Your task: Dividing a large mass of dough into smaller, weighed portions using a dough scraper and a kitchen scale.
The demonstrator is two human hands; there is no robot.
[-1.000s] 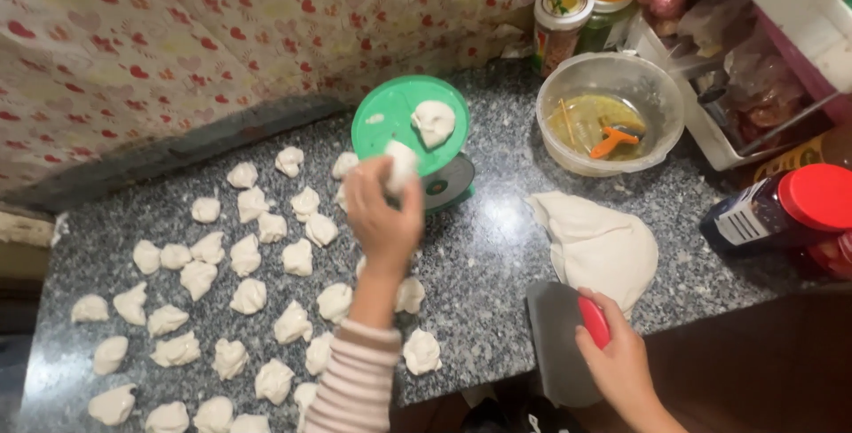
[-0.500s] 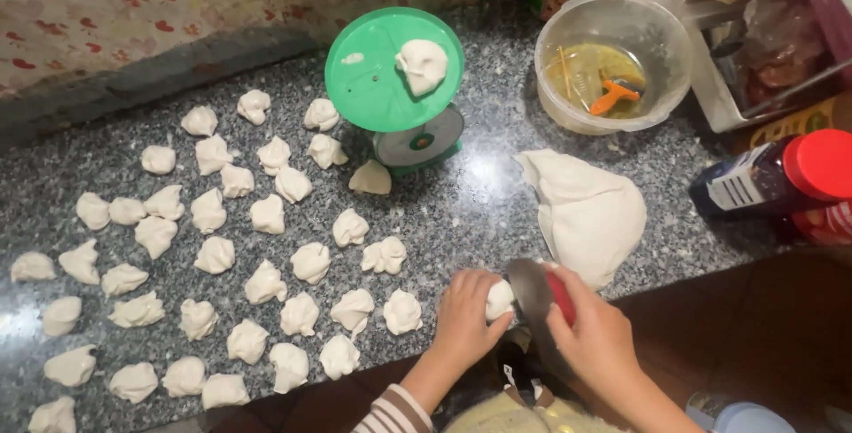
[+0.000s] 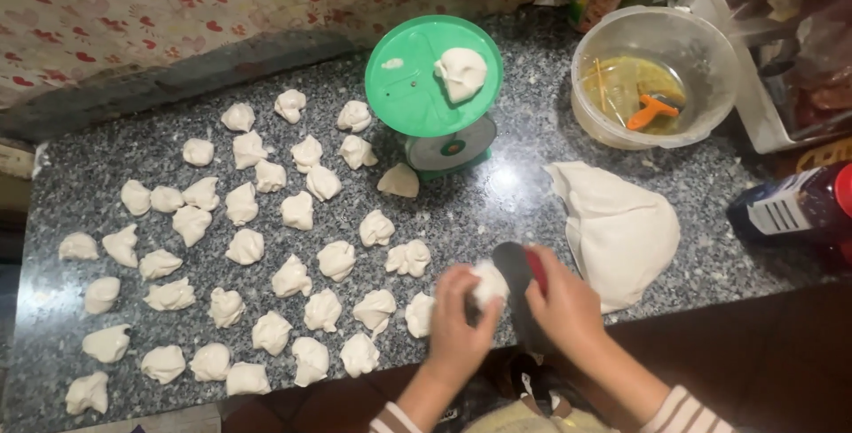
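Worktop (image 3: 532,211): dark speckled granite, patterned heart-print cloth along back wall.

Left hand (image 3: 461,326): near front edge, fingers curled shut round a small dough piece (image 3: 489,284), held just above the worktop and touching the scraper blade.

Right hand (image 3: 568,309): closed on a dough scraper (image 3: 519,287), dark blade w/ red grip; blade stands upright betw. the two hands, against the dough piece.

Dough portions (image 3: 293,211): approx. three dozen small white lumps, laid in loose rows over left and centre of worktop, most apart, a few touching. Nearest to left hand: lump (image 3: 420,314) just beside the wrist.

Dough mass (image 3: 617,231): large flattish white slab, right of hands, near but apart from right hand.

Kitchen scale (image 3: 437,87): green round pan, dial face toward front; one dough lump (image 3: 461,73) on pan, small smear beside it. One flatter piece (image 3: 398,181) on worktop just in front of scale.

Bowl (image 3: 657,74): clear plastic, rear right, yellowish oil inside w/ orange-handled brush (image 3: 652,111).

Bottle (image 3: 799,207): dark, white label, lying at right edge. Jars at rear, cut off by frame.
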